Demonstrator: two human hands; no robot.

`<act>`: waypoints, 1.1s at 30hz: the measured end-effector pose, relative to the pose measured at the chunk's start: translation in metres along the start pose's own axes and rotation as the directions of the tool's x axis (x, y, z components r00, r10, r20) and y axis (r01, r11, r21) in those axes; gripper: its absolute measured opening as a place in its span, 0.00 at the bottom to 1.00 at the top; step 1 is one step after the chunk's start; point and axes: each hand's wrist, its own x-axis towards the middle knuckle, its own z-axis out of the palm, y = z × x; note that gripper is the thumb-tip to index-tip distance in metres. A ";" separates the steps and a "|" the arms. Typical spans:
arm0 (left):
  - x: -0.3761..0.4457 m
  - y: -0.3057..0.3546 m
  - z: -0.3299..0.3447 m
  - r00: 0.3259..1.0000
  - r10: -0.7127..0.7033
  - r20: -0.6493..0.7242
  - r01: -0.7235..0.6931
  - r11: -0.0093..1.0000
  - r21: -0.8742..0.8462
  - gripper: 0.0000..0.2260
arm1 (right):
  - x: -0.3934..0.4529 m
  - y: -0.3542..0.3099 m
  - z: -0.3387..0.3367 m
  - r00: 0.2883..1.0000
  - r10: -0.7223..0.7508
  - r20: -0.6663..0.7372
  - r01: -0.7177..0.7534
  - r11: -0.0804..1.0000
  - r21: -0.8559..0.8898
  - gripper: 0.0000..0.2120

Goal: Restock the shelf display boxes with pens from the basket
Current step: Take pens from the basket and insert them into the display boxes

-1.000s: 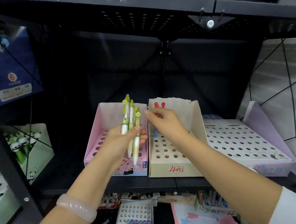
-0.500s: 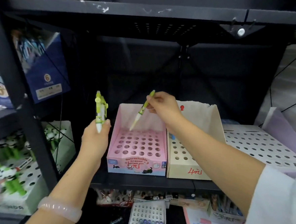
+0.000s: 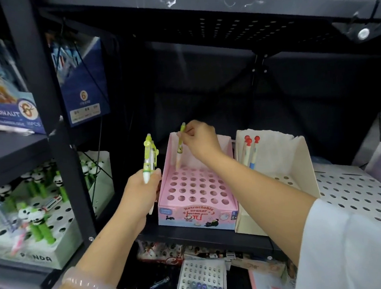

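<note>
Both hands are busy: my right hand (image 3: 199, 139) pinches one green pen (image 3: 180, 145), tip down over the back row of the pink display box (image 3: 196, 202), whose holes are all unfilled. My left hand (image 3: 143, 188) grips the remaining green pens (image 3: 149, 158). Restocking looks barely begun.

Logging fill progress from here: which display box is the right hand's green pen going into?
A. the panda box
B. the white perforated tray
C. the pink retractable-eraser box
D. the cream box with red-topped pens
C: the right hand pinches the green pen with its tip down over the back row of holes in the pink box.
</note>
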 end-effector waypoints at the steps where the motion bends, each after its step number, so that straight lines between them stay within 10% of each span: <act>1: 0.001 0.000 0.000 1.000 0.000 0.001 0.000 1.000 -0.012 0.08 | -0.001 0.002 0.003 0.999 0.005 0.041 -0.003 0.999 -0.050 0.10; 10: 0.002 0.012 -0.002 0.988 0.125 -0.088 -0.126 0.992 -0.012 0.07 | -0.015 0.017 0.014 0.968 0.153 0.200 -0.115 0.976 -0.187 0.10; 14: -0.002 0.021 0.001 0.990 0.138 0.019 -0.137 0.990 -0.038 0.07 | -0.023 0.002 -0.001 0.993 0.089 0.077 -0.102 0.977 0.188 0.06; 20: -0.006 0.026 0.013 0.980 0.126 0.154 -0.111 0.988 -0.106 0.06 | -0.034 -0.012 -0.013 0.828 -0.098 0.552 -0.329 0.713 0.619 0.13; 25: -0.001 0.021 0.005 0.983 0.180 -0.023 -0.181 0.982 -0.049 0.07 | -0.023 -0.014 -0.020 0.970 0.053 0.239 -0.211 0.675 0.707 0.09; 29: 0.005 0.013 -0.005 0.988 0.144 -0.064 -0.141 0.989 0.042 0.06 | -0.003 0.000 -0.033 0.988 0.079 -0.133 -0.026 0.933 0.360 0.06; 33: 0.001 0.009 0.001 0.996 0.041 0.079 -0.042 0.999 0.015 0.08 | -0.005 0.015 -0.020 0.997 0.023 -0.076 -0.011 0.988 0.154 0.07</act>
